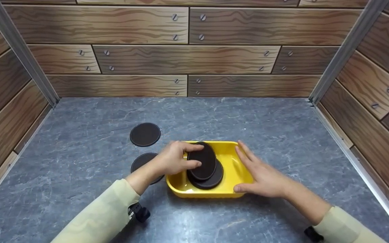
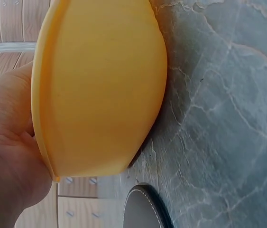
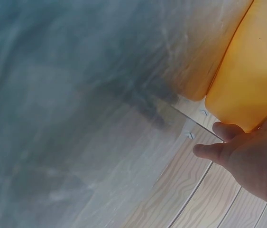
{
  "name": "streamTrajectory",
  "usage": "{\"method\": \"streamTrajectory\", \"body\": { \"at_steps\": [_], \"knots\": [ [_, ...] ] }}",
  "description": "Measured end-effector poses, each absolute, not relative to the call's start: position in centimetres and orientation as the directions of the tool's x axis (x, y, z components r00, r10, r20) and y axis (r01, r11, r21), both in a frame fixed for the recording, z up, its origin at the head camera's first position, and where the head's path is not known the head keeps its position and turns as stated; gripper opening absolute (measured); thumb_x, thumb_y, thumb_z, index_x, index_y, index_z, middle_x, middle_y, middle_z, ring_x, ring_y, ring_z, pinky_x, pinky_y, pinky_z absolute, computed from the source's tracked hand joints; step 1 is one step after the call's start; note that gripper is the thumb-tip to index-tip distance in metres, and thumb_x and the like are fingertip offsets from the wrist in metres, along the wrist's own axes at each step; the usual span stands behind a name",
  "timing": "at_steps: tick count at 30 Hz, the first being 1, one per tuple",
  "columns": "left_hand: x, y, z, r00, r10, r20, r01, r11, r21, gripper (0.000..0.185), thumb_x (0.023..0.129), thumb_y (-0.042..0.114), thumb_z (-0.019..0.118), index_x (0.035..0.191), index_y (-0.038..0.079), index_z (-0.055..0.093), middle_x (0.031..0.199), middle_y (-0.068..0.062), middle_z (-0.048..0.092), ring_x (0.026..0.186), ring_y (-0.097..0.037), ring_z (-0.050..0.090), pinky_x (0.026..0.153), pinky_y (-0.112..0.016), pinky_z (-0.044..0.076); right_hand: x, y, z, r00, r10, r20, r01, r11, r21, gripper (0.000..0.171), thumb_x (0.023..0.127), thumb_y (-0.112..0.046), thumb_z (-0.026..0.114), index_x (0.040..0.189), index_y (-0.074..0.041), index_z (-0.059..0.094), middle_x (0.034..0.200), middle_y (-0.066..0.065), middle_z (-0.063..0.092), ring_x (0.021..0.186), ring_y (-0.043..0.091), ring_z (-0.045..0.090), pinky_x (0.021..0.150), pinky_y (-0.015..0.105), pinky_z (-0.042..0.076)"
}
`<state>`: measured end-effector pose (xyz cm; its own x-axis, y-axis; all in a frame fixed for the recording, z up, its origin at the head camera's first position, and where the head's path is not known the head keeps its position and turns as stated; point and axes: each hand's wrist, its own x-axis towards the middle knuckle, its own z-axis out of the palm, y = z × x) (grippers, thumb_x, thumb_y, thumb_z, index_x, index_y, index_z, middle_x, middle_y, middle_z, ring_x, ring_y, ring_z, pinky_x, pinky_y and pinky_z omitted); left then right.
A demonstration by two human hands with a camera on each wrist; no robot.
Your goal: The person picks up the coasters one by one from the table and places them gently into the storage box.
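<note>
A yellow tray [image 1: 230, 165] sits in front of me with dark round stitched coasters in it. The upper coaster [image 1: 205, 158] tilts and overlaps a lower coaster [image 1: 209, 182]. My left hand [image 1: 172, 158] reaches over the tray's left side, thumb and forefinger extended and apart over the upper coaster's left part. Its other fingers are hidden. Across the tray's right end spreads my right hand [image 1: 263, 175], fingers straight along the far right corner and thumb at the near one. In the left wrist view the tray's wall [image 2: 105, 90] hides my left fingertips.
Left of the tray, one coaster [image 1: 145, 134] lies flat on the grey marbled table [image 1: 89, 135]. A nearer coaster [image 1: 140, 162] is partly covered by my left wrist. Wood-patterned panels [image 1: 140, 59] stand at the back and both sides, joined by metal corner posts.
</note>
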<state>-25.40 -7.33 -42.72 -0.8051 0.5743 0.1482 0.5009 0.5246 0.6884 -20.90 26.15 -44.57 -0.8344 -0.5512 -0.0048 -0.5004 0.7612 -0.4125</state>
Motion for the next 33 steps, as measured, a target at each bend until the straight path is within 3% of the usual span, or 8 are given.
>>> {"method": "streamTrajectory", "body": {
  "at_steps": [9, 15, 19, 22, 26, 33],
  "knots": [
    [-25.1, -7.1, -43.1, -0.772, 0.622, 0.127, 0.569, 0.59, 0.573, 0.052, 0.097, 0.037, 0.078, 0.144, 0.015, 0.068, 0.13, -0.005, 0.074, 0.076, -0.012, 0.061, 0.084, -0.031, 0.053, -20.9, 26.2, -44.6, -0.83, -0.558, 0.001, -0.51, 0.758, -0.407, 0.12, 0.089, -0.067, 0.075, 0.171, -0.009, 0.008, 0.178, 0.012, -0.007, 0.151, 0.053, 0.029, 0.111, 0.073, 0.036],
    [-25.0, -6.9, -43.4, -0.748, 0.649, 0.135, 0.629, 0.63, 0.456, 0.052, 0.099, 0.045, 0.075, 0.144, 0.02, 0.068, 0.121, -0.004, 0.078, 0.066, -0.011, 0.056, 0.072, -0.033, 0.051, -20.9, 26.2, -44.6, -0.835, -0.55, -0.002, -0.502, 0.763, -0.408, 0.121, 0.089, -0.068, 0.075, 0.171, -0.009, 0.008, 0.178, 0.01, -0.008, 0.152, 0.052, 0.029, 0.112, 0.072, 0.036],
    [-24.9, -6.9, -43.5, -0.714, 0.681, 0.163, 0.685, 0.631, 0.364, 0.05, 0.1, 0.048, 0.073, 0.141, 0.019, 0.071, 0.112, -0.003, 0.08, 0.081, -0.015, 0.068, 0.076, -0.038, 0.056, -20.9, 26.2, -44.6, -0.838, -0.546, -0.005, -0.497, 0.766, -0.408, 0.121, 0.088, -0.068, 0.075, 0.172, -0.011, 0.008, 0.178, 0.008, -0.009, 0.153, 0.051, 0.027, 0.112, 0.072, 0.035],
    [-24.9, -6.8, -43.6, -0.697, 0.693, 0.186, 0.708, 0.623, 0.333, 0.049, 0.1, 0.047, 0.073, 0.138, 0.016, 0.074, 0.118, -0.005, 0.078, 0.102, -0.021, 0.073, 0.09, -0.043, 0.058, -20.9, 26.2, -44.6, -0.84, -0.542, -0.007, -0.493, 0.768, -0.409, 0.122, 0.088, -0.068, 0.075, 0.172, -0.012, 0.007, 0.177, 0.008, -0.01, 0.153, 0.052, 0.027, 0.112, 0.073, 0.035],
    [-24.9, -7.0, -43.8, -0.697, 0.669, 0.256, 0.71, 0.598, 0.371, 0.044, 0.102, 0.041, 0.073, 0.134, 0.011, 0.076, 0.131, -0.009, 0.074, 0.122, -0.027, 0.069, 0.105, -0.046, 0.053, -20.9, 26.2, -44.6, -0.841, -0.542, -0.007, -0.492, 0.769, -0.408, 0.122, 0.088, -0.069, 0.075, 0.172, -0.012, 0.006, 0.177, 0.007, -0.011, 0.153, 0.052, 0.027, 0.112, 0.073, 0.034],
    [-25.3, -8.8, -43.4, -0.747, 0.481, 0.459, 0.665, 0.548, 0.508, 0.034, 0.1, 0.027, 0.076, 0.125, 0.004, 0.077, 0.119, -0.011, 0.077, 0.111, -0.029, 0.071, 0.1, -0.045, 0.056, -20.8, 26.2, -44.6, -0.834, -0.551, 0.009, -0.504, 0.756, -0.418, 0.122, 0.088, -0.067, 0.076, 0.171, -0.01, 0.008, 0.177, 0.007, -0.01, 0.154, 0.05, 0.025, 0.113, 0.073, 0.033]
  ]
}}
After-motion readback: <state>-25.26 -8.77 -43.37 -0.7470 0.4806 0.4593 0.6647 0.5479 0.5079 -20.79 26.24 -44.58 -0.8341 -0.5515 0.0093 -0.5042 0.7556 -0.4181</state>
